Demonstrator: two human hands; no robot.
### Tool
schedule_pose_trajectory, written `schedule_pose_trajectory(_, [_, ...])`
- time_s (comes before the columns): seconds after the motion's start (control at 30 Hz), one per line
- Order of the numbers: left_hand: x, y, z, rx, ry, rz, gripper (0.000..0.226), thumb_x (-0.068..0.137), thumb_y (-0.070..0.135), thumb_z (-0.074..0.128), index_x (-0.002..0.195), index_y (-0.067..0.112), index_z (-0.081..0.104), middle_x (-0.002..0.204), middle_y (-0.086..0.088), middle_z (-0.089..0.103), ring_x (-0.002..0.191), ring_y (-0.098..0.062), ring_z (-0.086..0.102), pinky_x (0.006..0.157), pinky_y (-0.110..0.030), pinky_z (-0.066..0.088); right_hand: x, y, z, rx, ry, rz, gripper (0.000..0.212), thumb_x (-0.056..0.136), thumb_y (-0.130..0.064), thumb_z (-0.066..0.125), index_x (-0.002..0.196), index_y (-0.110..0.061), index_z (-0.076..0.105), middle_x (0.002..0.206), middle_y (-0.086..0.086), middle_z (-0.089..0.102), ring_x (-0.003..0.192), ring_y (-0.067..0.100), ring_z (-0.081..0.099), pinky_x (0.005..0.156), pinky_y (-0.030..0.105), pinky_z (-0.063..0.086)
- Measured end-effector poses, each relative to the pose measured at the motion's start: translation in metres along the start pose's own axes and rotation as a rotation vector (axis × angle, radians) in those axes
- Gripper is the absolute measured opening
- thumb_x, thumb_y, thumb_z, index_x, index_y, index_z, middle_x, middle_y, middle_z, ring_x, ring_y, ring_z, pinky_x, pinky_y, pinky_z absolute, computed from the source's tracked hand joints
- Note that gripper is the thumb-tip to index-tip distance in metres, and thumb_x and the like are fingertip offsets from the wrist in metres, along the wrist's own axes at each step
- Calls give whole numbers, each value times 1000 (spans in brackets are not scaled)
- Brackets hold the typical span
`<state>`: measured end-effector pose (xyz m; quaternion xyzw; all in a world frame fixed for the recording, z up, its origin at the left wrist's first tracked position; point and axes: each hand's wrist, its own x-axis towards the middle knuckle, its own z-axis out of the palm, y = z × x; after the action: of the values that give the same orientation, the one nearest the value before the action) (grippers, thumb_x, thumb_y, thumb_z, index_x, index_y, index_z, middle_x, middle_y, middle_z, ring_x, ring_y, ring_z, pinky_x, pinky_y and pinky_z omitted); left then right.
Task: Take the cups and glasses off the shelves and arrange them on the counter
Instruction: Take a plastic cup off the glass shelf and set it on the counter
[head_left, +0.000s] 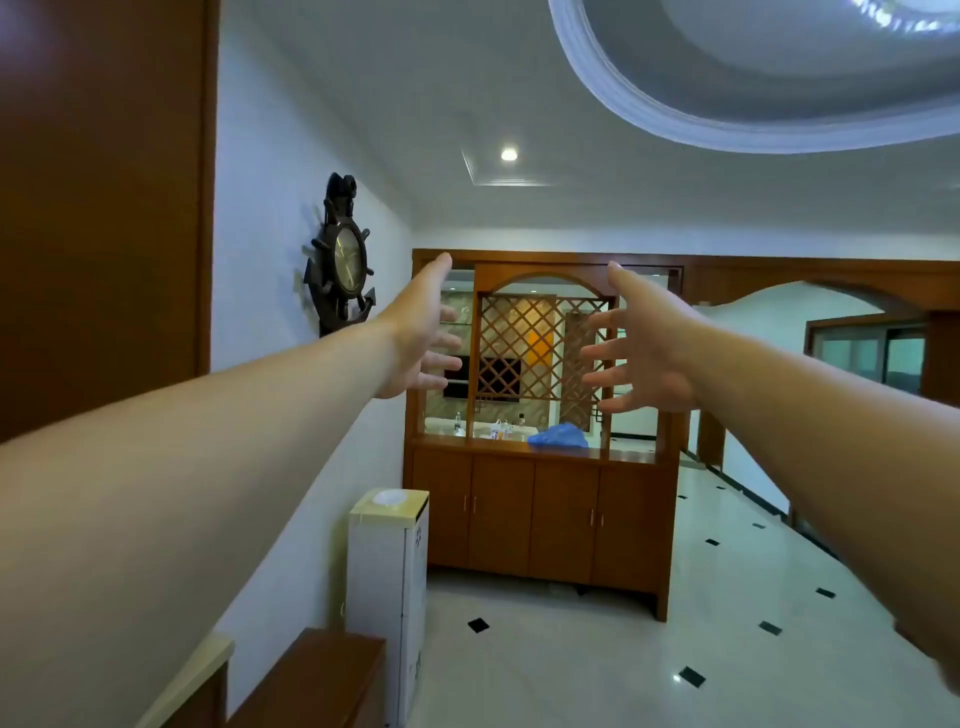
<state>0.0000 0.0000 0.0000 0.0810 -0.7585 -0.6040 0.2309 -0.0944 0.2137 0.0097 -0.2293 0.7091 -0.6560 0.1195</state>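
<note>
At the middle of the frame both arms stretch straight ahead, palms facing each other. The left hand (415, 332) has its fingers spread wide and holds nothing; the right hand (641, 345) mirrors it, fingers splayed, also bare. Neither touches anything; they hang in the air well apart from one another.

Between and beyond them, at centre, stands a wooden cabinet (540, 514) with four lower doors, a lattice panel (540, 343) above, and a counter (519, 446) at mid-height. On that counter lies a blue bag (560, 435), with a few small bottles (501, 430) just left of it. Glass shelves (457, 323) show faintly behind the left hand's fingers; whether cups or glasses stand on them I cannot tell from here.

Left of the cabinet, lower down, a white box-shaped unit (387, 587) stands against the wall. Higher on that wall, left of centre, hangs a ship's-wheel clock (345, 257). White floor tiles (675, 649) with small black diamonds fill the lower right.
</note>
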Motion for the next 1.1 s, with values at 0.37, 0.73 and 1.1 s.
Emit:
schedule_pose_trajectory(0.37, [137,-25,21,10,9,-16,86,97,77,25,155,15,41,157,-19,47,137,-39,53,113,-55,42,144,15,-26,-25,1,13,78,100,-71,35,157,-19,39,159,20,43,141,46,44,111,65,37])
schedule_pose_trajectory(0.73, [303,-79,2,-24,-49,11,88,96,78,25,156,15,39,157,-19,48,137,-39,52,116,-58,39,289,37,-3,-42,36,-5,78,101,-70,33,160,-19,35,163,19,39,146,47,40,111,64,36])
schedule_pose_trajectory(1.1, [471,-126,-11,-10,-135,0,89,95,79,26,157,16,38,157,-19,48,138,-40,51,116,-57,39,439,52,16,-77,124,20,80,101,-70,32,160,-16,34,162,22,40,143,48,42,111,63,37])
